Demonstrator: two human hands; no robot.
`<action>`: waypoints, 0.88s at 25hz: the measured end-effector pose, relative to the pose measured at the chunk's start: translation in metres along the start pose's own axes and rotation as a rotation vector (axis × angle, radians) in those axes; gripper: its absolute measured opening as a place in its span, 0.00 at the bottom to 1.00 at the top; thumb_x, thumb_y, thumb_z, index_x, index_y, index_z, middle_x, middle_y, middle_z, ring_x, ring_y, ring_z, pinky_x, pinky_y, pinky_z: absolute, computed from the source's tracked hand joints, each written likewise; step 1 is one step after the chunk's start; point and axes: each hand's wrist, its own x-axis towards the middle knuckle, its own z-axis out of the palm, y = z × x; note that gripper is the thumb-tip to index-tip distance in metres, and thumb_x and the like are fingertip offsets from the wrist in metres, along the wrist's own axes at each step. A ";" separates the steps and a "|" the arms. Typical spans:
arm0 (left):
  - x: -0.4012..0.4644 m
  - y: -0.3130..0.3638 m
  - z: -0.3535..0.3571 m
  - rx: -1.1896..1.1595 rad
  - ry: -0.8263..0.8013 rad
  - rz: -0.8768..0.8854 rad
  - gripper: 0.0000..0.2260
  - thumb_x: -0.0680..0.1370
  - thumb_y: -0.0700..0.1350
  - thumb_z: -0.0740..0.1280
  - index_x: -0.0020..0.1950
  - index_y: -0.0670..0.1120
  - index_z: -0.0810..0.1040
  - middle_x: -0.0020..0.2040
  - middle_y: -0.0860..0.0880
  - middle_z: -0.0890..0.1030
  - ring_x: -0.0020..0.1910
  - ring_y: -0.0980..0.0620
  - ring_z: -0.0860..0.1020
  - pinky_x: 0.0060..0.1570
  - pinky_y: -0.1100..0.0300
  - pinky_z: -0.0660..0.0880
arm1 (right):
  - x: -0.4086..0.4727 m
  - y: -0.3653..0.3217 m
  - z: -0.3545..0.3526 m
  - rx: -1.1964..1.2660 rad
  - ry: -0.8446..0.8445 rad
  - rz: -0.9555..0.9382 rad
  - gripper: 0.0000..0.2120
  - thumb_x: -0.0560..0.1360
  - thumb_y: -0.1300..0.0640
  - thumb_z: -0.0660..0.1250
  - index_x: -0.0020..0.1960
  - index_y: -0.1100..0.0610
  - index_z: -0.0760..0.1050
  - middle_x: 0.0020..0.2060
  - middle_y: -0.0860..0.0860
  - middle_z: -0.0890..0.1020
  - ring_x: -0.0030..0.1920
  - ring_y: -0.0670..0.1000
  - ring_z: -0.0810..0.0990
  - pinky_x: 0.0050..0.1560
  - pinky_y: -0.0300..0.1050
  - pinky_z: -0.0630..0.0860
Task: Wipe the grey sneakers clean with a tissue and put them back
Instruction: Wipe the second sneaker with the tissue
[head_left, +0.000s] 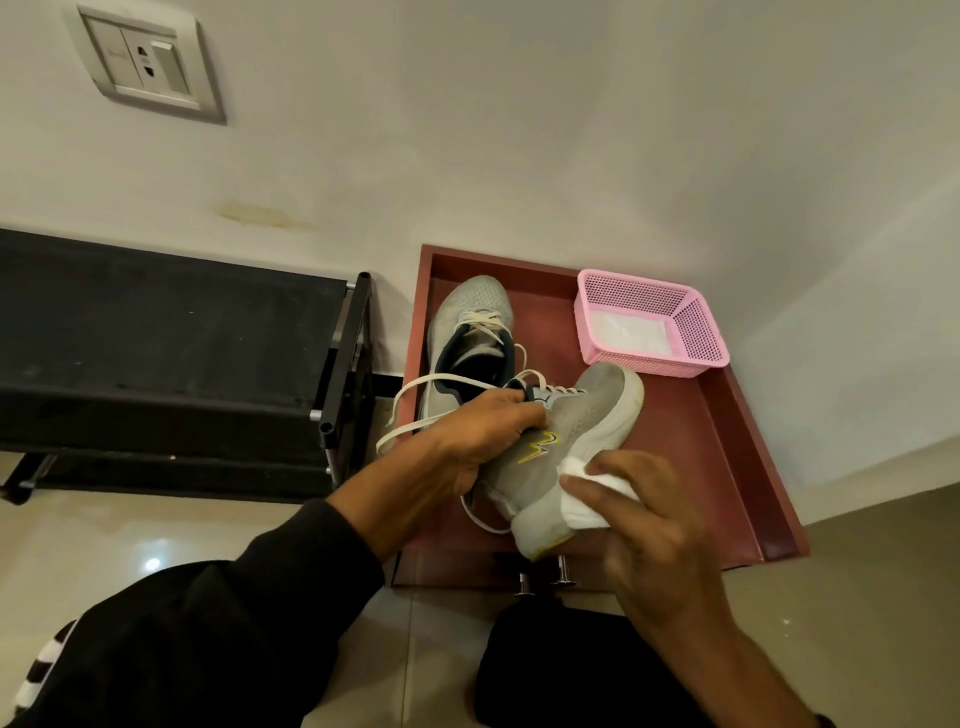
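Observation:
My left hand grips a grey sneaker at its collar and holds it tilted on its side above the red-brown tray. The sneaker has a yellow logo and a white sole. My right hand presses a folded white tissue against the sole near the heel, with its fingers curled over the tissue. The second grey sneaker lies upright on the tray behind, toe toward the wall, its white laces trailing over the tray's left edge.
A pink mesh basket with white tissues inside stands at the tray's back right corner. A black shoe rack stands to the left against the wall. A wall socket is at upper left. Glossy floor tiles lie below.

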 end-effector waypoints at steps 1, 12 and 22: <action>0.000 0.000 0.000 0.000 -0.001 0.004 0.07 0.77 0.37 0.64 0.44 0.44 0.80 0.41 0.42 0.80 0.38 0.48 0.78 0.43 0.57 0.76 | -0.006 -0.009 0.005 -0.006 -0.027 -0.060 0.15 0.77 0.70 0.59 0.51 0.63 0.84 0.51 0.55 0.79 0.52 0.55 0.77 0.56 0.40 0.73; -0.002 0.001 0.003 0.030 0.064 -0.023 0.11 0.76 0.37 0.64 0.34 0.46 0.76 0.28 0.49 0.78 0.28 0.52 0.75 0.33 0.62 0.72 | -0.018 -0.026 0.005 -0.057 -0.105 -0.302 0.10 0.81 0.64 0.63 0.51 0.65 0.83 0.51 0.57 0.81 0.52 0.57 0.79 0.53 0.49 0.77; -0.004 0.000 0.004 0.054 0.039 -0.030 0.08 0.76 0.37 0.63 0.39 0.46 0.77 0.37 0.45 0.78 0.35 0.49 0.76 0.39 0.58 0.73 | -0.007 -0.023 0.001 -0.176 -0.199 -0.413 0.12 0.81 0.63 0.61 0.53 0.65 0.82 0.52 0.54 0.81 0.52 0.55 0.79 0.52 0.47 0.77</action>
